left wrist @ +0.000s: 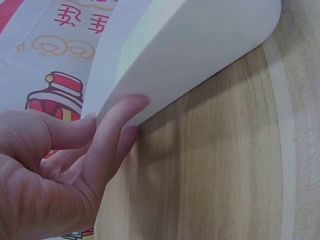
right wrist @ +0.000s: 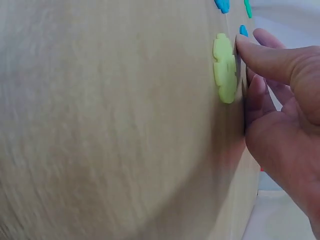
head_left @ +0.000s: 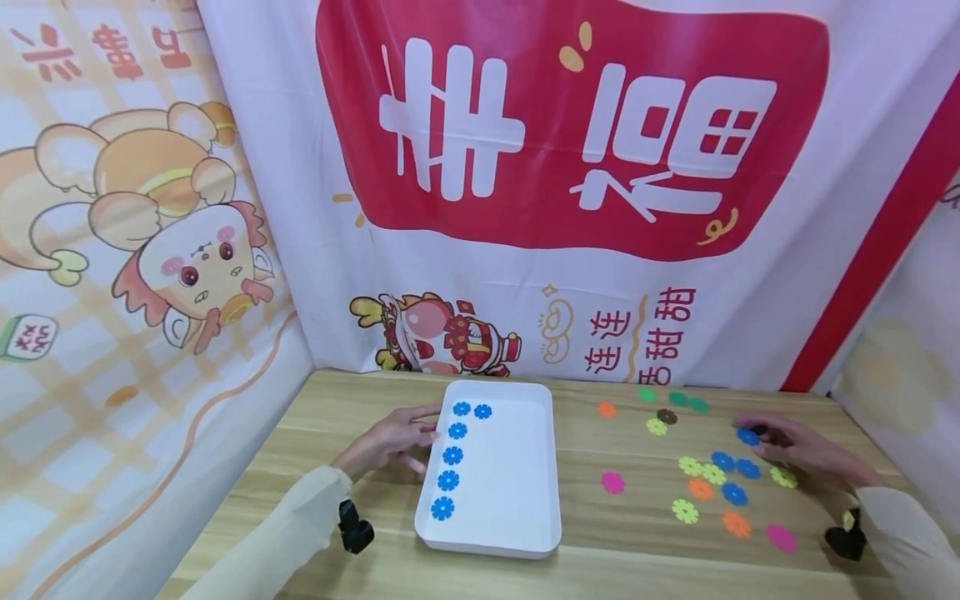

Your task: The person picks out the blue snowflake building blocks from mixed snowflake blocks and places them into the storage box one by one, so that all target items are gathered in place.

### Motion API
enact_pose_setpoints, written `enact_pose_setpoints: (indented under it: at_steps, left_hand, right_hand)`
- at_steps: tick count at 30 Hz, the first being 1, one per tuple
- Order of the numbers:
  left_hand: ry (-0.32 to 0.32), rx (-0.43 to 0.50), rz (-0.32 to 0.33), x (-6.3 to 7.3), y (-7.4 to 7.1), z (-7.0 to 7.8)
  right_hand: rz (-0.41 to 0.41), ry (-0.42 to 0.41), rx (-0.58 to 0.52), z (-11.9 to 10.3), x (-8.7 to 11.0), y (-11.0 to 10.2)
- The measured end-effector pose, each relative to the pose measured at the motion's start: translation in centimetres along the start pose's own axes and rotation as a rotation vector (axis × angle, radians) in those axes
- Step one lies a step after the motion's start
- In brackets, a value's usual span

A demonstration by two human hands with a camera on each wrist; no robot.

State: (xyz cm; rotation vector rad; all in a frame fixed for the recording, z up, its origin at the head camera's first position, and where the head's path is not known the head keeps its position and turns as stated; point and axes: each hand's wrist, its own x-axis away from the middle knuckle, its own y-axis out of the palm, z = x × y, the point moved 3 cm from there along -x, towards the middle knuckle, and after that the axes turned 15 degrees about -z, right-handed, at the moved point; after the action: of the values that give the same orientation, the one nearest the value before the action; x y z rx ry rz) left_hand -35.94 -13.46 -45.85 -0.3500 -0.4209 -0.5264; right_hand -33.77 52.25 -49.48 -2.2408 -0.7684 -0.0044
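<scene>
A white rectangular tray (head_left: 517, 467) stands on the wooden table, with several blue snowflake discs (head_left: 452, 456) in a column along its left side and one more beside the top one. My left hand (head_left: 393, 437) holds the tray's left edge; in the left wrist view the thumb meets the rim and fingers (left wrist: 132, 102) lie against the outer wall. On the right, my right hand (head_left: 795, 446) pinches a blue snowflake disc (head_left: 747, 436) at its fingertips. The right wrist view shows that disc's edge (right wrist: 243, 31) by the thumb, with a yellow disc (right wrist: 225, 70) closer to the camera.
Loose snowflake discs lie scattered right of the tray: blue (head_left: 735, 493), yellow (head_left: 685, 511), orange (head_left: 737, 523), pink (head_left: 782, 537), green (head_left: 678, 399) and brown (head_left: 666, 417). A printed cloth (head_left: 285, 208) hangs behind the wooden table (head_left: 345, 567).
</scene>
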Motion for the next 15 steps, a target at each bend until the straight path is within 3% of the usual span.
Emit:
enact_pose_setpoints:
  at_steps: [10,15]
  left_hand:
    - [0.002,0.011,-0.004,0.0,0.1,-0.3]
    - [0.011,-0.003,-0.001,-0.1,0.0,-0.1]
  right_hand:
    - [0.088,-0.055,0.17,-1.5,-0.7,0.4]
    - [0.097,0.039,0.197,-1.7,-1.2,0.3]
